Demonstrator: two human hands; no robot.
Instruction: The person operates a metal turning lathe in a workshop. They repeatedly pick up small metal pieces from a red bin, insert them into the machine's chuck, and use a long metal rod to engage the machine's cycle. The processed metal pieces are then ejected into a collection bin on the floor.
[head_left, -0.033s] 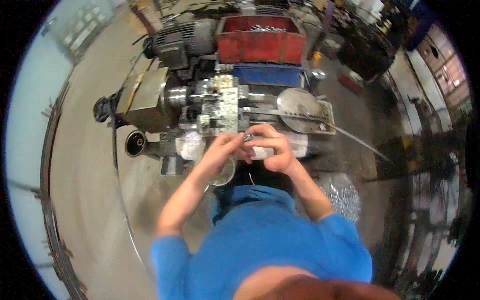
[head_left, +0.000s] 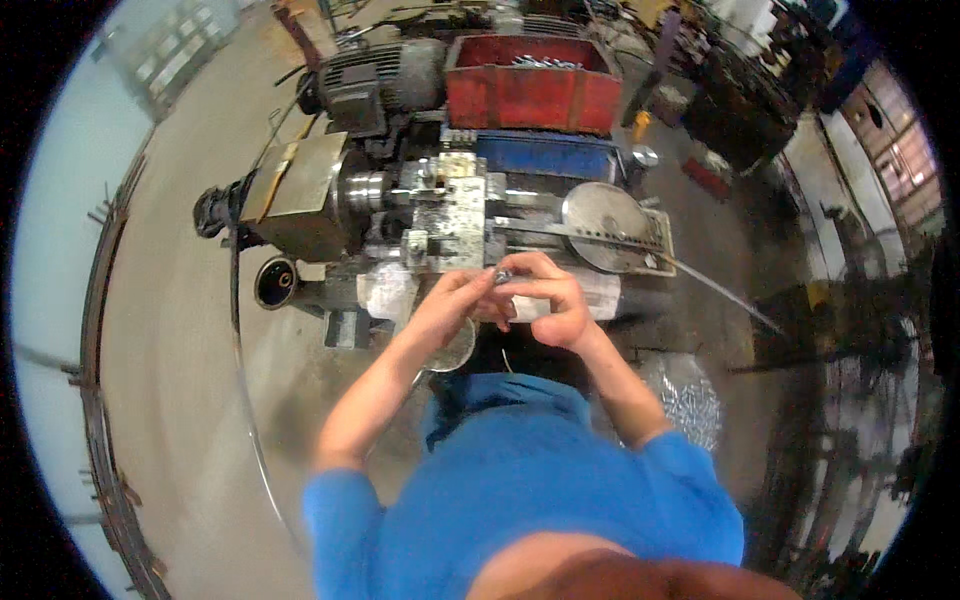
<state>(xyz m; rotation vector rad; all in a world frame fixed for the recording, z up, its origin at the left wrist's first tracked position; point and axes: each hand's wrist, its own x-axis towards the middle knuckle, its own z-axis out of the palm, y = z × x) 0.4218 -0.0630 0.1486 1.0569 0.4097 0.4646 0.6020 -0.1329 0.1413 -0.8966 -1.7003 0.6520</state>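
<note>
Left hand [head_left: 452, 305] and right hand [head_left: 545, 300] meet in front of the lathe-like machine [head_left: 420, 215], fingertips pinched narrow on one small metal part [head_left: 503, 274] held between both hands. Just beyond the fingers sits the machine's pale slide block [head_left: 450, 222]; right of them, a round grey disc [head_left: 603, 212]. Farther out past the fingers: blue box [head_left: 545, 157], then red bin [head_left: 532, 90] with metal pieces. Open concrete floor [head_left: 170, 340] lies left of the hands; shiny swarf pile [head_left: 690, 400] below-right.

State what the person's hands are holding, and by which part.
Left hand and right hand meet on a small metal part, pinched at the fingertips in front of the lathe. Which part of it cannot be told.
</note>
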